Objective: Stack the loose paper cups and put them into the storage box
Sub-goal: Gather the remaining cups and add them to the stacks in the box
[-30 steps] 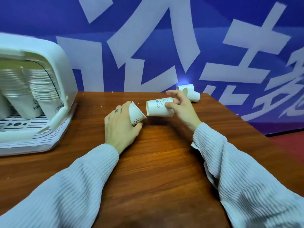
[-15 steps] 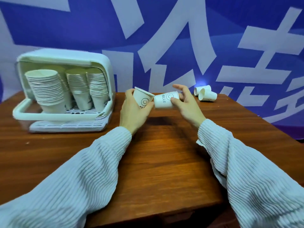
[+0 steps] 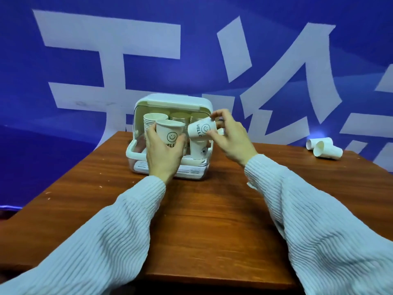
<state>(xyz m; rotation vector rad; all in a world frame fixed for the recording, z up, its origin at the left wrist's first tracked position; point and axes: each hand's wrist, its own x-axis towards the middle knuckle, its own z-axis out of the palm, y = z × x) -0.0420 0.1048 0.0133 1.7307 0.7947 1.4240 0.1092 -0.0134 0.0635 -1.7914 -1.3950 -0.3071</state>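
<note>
Head view, and both cups are up off the table (image 3: 212, 209) now — half a second ago they hovered low over the wood; now they are raised in front of the storage box (image 3: 173, 101), which has swung from ten o'clock to dead centre at twelve. The left hand (image 3: 163, 154) grasps its cup (image 3: 170, 133) upright, mouth up, fingers wrapped round the lower wall. Just to its right, at about one o'clock, the right hand (image 3: 229, 137) pinches the second cup (image 3: 201, 129), which lies tilted with its base toward the first cup's open mouth, close beside it but not in. I'd judge nesting is the step in hand, and the box comes after.

Inside the box, stacks of cups (image 3: 152, 120) stand in a row, though the hands and held cups cover most of them, so I can't count the stacks. Far right, at two o'clock near the table edge, two loose cups (image 3: 325, 149) lie on their sides, still to be gathered. The right fingertips are partly behind the cup's rim, hard to make out.
</note>
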